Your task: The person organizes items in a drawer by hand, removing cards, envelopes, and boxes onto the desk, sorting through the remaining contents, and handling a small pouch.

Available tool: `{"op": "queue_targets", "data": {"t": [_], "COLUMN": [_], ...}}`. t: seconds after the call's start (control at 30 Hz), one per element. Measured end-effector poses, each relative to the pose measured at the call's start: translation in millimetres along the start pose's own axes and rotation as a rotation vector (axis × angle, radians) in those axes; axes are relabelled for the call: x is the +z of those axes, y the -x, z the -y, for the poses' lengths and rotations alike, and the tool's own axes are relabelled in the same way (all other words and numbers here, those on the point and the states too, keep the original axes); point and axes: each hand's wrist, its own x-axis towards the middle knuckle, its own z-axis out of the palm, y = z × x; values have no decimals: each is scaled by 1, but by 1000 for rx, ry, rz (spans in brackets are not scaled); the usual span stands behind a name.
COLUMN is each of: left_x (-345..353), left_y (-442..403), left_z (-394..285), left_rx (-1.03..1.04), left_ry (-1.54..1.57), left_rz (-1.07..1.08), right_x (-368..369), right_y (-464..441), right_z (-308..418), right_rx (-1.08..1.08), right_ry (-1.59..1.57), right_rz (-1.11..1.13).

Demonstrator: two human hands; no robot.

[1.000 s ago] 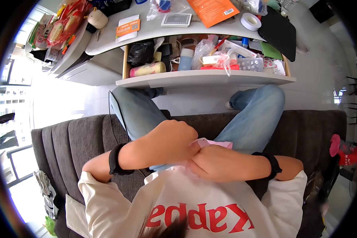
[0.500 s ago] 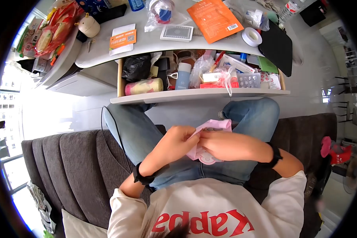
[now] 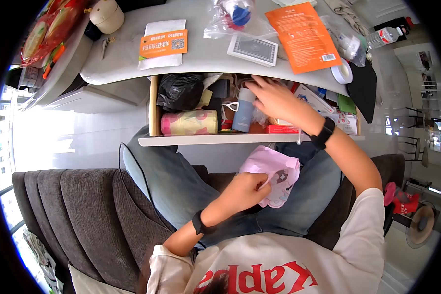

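My left hand (image 3: 247, 190) pinches the edge of a pink printed pouch (image 3: 274, 171) above my lap. Over the opened drawer (image 3: 250, 141), my right hand (image 3: 274, 100) reaches in with its fingers stretched and spread, nothing visible in them. Those fingertips are near the drawer's back, just behind a blue bottle with a pale cap (image 3: 243, 115). A clear plastic bag lies partly hidden under that hand. To the left in the drawer are a floral cylinder (image 3: 189, 122) and a black plastic bag (image 3: 180, 91). A red box (image 3: 281, 129) sits near the drawer front.
On the desktop (image 3: 117, 59) lie an orange card (image 3: 164, 43), a deck of cards (image 3: 253, 50), an orange packet (image 3: 304, 39) and a roll of white tape (image 3: 342, 72). A dark cable (image 3: 141, 169) runs over my left leg. The grey sofa (image 3: 83, 206) is behind me.
My right hand has left the pouch and moved up into the drawer. My left hand keeps hold of the pouch, which now shows more of its front. The view has shifted.
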Motion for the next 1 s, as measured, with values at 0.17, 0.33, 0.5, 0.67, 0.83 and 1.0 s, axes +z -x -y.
{"op": "queue_targets", "data": {"t": [0.17,0.33,0.5,0.67,0.83,1.0], "left_x": [-4,-8,-7,-1,10,16], "left_y": [-13,-28,-37,-39,-39,-39], "left_z": [10,15,11,10,17,26], "left_rx": [-3,-56,-54,-11,12,70], "left_ry": [-4,32,-21,-23,-50,-36], "left_rz": [45,82,129,184,223,230], "right_x": [19,10,11,9,6,-10], "right_y": [-21,-1,15,24,29,-14], "right_z": [-21,-15,-1,8,-13,-30], "right_rx": [205,240,164,149,-34,148], "right_ry": [-111,-188,-164,-165,-236,-435], "right_rz": [354,374,378,470,573,798]}}
